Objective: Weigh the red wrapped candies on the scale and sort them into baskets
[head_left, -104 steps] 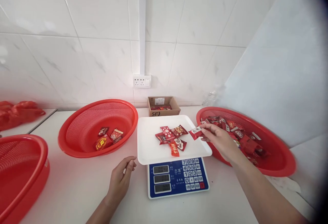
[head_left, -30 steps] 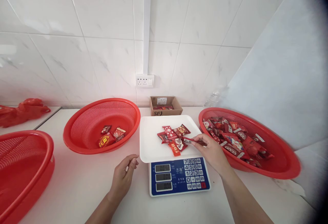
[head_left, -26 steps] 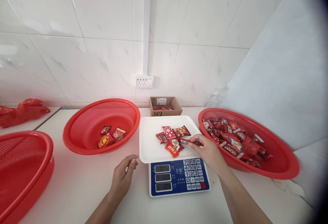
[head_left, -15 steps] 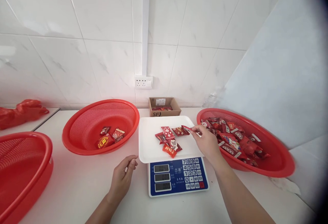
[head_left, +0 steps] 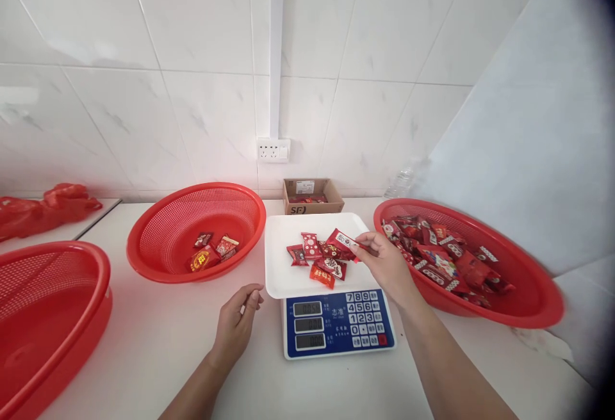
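Red-and-white pkt [head_left: 342, 241] is in your right hand [head_left: 384, 263], over the tray's 3 o'clock half, above the loose pkts; can't tell if it touches them. Containers, big to small, clocked from the tray: right basket [head_left: 533, 285] @ 3, w/ a big heap of mostly red pkts; near-left basket [head_left: 52, 247] @ 8, partly out of frame; far-left basket [head_left: 163, 241] @ 9-10, w/ a few pkts near its 4 o'clock side. White tray [head_left: 283, 253] sits atop the blue scale [head_left: 336, 324], w/ a loose cluster mid-tray, incl. an orange pkt [head_left: 321, 276] @ its 6 o'clock edge. SF box [head_left: 317, 207] @ 12, w/ red pkts inside. Your right hand pinches the pkt btwn thumb & fingers; your left hand [head_left: 235, 324], loosely curled w/ thumb against fingers, is just beside the tray's 8 o'clock corner.
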Action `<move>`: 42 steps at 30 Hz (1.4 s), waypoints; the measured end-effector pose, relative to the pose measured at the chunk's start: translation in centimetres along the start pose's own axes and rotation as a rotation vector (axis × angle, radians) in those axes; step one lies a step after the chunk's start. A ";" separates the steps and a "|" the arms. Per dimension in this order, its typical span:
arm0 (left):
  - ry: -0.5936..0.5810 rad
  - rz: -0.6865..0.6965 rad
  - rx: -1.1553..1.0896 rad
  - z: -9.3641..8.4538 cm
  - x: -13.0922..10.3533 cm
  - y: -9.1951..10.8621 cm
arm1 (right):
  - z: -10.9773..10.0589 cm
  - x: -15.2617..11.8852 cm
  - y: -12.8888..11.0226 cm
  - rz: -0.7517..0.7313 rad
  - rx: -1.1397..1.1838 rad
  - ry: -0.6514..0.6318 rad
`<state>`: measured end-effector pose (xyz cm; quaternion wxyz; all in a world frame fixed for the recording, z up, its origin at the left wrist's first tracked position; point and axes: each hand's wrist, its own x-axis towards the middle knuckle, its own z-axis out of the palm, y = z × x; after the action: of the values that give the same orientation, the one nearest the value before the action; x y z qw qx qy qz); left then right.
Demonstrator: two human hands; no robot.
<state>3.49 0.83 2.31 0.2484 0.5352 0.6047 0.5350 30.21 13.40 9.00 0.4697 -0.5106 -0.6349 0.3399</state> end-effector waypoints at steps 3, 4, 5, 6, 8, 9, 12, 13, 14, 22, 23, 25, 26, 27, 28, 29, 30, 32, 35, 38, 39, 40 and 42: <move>0.004 0.001 0.004 0.0 0.0 0.0 | 1.7 -0.8 -0.3 -0.001 0.002 -0.105; 0.004 0.002 0.004 0.0 0.0 -0.1 | 2.3 -1.1 -0.4 -0.011 -0.044 -0.132; 0.003 0.004 0.003 0.0 -0.1 -0.1 | 2.7 -1.4 -0.5 -0.036 -0.103 -0.148; 0.002 0.006 0.003 0.0 -0.1 -0.1 | 3.1 -1.7 -0.6 -0.079 -0.169 -0.151; 0.001 0.012 0.003 0.0 -0.1 -0.1 | 3.3 -2.2 -0.8 -0.197 -0.286 -0.120; 0.001 0.014 0.003 0.0 0.0 -0.1 | 3.3 -2.5 -0.9 -0.252 -0.326 -0.093; 0.001 0.016 0.004 0.0 0.0 -0.1 | 2.3 -3.4 -1.1 -0.311 -0.363 0.013; 0.000 0.014 0.005 0.0 0.1 -0.1 | 1.8 -3.9 -1.1 -0.303 -0.364 0.050; -0.002 0.010 0.007 0.0 0.1 -0.1 | 1.2 -4.3 -1.2 -0.291 -0.367 0.092; -0.008 -0.014 0.014 0.1 -0.1 -0.2 | -2.1 -8.5 0.6 -0.147 -0.375 0.254; -0.004 -0.014 0.015 0.1 -0.1 -0.2 | -2.2 -8.9 1.2 -0.123 -0.375 0.249; 0.003 -0.012 0.016 0.1 -0.1 -0.1 | -2.5 -9.6 2.2 -0.081 -0.372 0.235; 0.006 -0.012 0.018 0.1 0.0 -0.1 | -2.6 -10.0 2.7 -0.061 -0.370 0.230; 0.008 -0.011 0.021 0.1 0.0 -0.1 | -2.6 -10.2 3.1 -0.041 -0.369 0.229; 0.011 -0.010 0.024 0.1 0.0 -0.1 | -2.7 -10.5 3.5 -0.021 -0.370 0.231; 0.013 -0.010 0.028 0.1 0.0 -0.1 | -2.7 -10.7 3.8 -0.001 -0.371 0.238; 0.016 -0.009 0.032 0.1 0.0 -0.1 | -2.8 -10.8 4.1 0.012 -0.370 0.251; 0.026 -0.006 0.043 0.1 -0.1 0.0 | -2.9 -10.9 4.8 0.015 -0.354 0.295; 0.052 0.001 0.063 0.0 0.0 0.3 | -3.0 -10.9 6.0 0.048 -0.282 0.370; 0.091 0.025 0.084 0.0 0.0 0.8 | -3.0 -10.8 7.6 0.196 -0.118 0.406; 0.107 0.039 0.092 -0.1 -0.1 0.9 | -2.9 -10.8 8.2 0.241 -0.025 0.405; 0.124 0.055 0.102 -0.1 -0.1 1.1 | -2.8 -10.7 8.7 0.281 0.081 0.400; 0.162 0.093 0.129 -0.2 -0.1 1.4 | -2.6 -10.6 9.5 0.353 0.296 0.384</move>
<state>3.86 0.47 3.61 0.1385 0.5324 0.6304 0.5477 36.18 5.41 -1.46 0.5842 -0.5940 -0.3793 0.4025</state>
